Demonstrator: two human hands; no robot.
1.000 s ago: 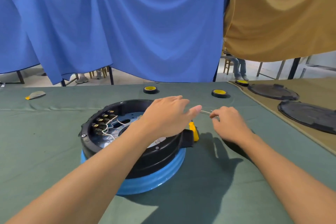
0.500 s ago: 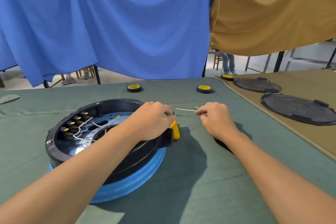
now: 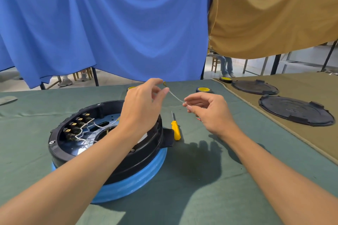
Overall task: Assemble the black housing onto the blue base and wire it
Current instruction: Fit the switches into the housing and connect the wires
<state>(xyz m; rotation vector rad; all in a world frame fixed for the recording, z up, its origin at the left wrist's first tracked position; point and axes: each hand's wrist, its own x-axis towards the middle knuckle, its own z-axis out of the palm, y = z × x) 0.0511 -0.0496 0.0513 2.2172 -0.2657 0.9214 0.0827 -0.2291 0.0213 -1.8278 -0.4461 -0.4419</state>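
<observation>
The left hand [image 3: 140, 111] and right hand [image 3: 208, 113] pinch a thin white wire [image 3: 176, 97] sloping down rightward; its left end, apparently the terminal, lies nearer the round black plastic housing [image 3: 148, 159].

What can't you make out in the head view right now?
All in the head view:
1. Near-right interior of the round black plastic housing: covered by the left forearm.
2. The small fitting at the tip of the thin white wire, above the left hand: too small to identify.
3. The wire's other end: hidden inside the right hand.
4. The yellow-topped black disc behind the left hand: mostly covered.
</observation>
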